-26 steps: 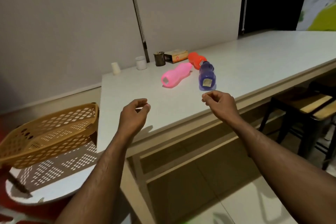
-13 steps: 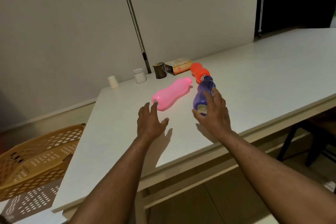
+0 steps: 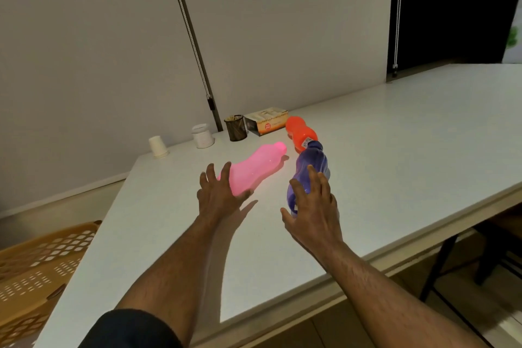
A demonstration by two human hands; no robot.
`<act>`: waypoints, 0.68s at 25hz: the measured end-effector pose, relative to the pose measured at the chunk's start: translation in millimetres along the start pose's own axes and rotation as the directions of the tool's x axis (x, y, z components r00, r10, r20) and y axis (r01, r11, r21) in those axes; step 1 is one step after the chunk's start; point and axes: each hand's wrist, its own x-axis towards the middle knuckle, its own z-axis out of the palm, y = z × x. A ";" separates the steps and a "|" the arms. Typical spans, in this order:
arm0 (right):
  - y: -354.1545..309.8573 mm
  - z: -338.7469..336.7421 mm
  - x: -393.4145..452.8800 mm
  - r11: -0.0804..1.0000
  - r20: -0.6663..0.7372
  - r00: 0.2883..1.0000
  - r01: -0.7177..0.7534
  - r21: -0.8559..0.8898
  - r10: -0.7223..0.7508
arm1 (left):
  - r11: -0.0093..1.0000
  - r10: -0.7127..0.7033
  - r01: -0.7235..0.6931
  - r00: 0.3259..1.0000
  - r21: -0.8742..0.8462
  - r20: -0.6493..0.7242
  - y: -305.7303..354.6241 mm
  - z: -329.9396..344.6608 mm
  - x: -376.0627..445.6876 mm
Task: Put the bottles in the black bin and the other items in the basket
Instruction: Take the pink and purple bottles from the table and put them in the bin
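— Head view: both hands were curled shut short of the surface [image 3: 395,150] a second ago. Now?
— Spread open. Left hand [image 3: 219,198] has reached the pink bottle [image 3: 254,169], right hand [image 3: 313,206] the purple bottle [image 3: 310,169]; neither has closed.
— So nothing's sorted?
— Not yet; orange bottle [image 3: 300,133] lies behind, basket [image 3: 34,277] waits left.
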 end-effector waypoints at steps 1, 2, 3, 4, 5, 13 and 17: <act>-0.1 -0.4 -0.7 1.000 -0.017 1.000 0.001 -0.021 -0.002 | 0.999 -0.009 0.010 1.000 -0.035 0.015 -1.1 0.5 5.1; -0.3 -1.2 -1.2 0.999 -0.039 0.999 0.005 -0.047 -0.007 | 0.997 -0.016 0.018 1.000 -0.072 0.027 -2.8 1.6 9.3; -0.2 -1.7 -1.5 0.998 -0.063 0.998 0.007 -0.069 -0.012 | 0.993 -0.019 0.023 0.999 -0.113 0.033 -5.1 3.7 12.4; 0.0 -1.9 -1.5 0.996 -0.088 0.996 0.004 -0.084 -0.011 | 0.987 -0.017 0.021 0.999 -0.159 0.029 -6.8 6.0 14.7; 0.5 -2.0 -1.4 0.996 -0.109 0.994 -0.004 -0.092 -0.006 | 0.978 -0.012 0.015 1.000 -0.210 0.016 -7.4 9.1 15.6; 0.1 -5.1 -2.2 0.989 -0.055 0.995 -0.087 -0.116 0.081 | 0.945 -0.034 0.009 0.997 -0.327 -0.069 1.2 12.4 -7.8; 1.3 -6.0 -3.7 0.990 -0.053 0.990 -0.131 -0.042 0.129 | 0.896 -0.133 0.092 0.989 -0.435 -0.063 -11.8 -11.2 -53.3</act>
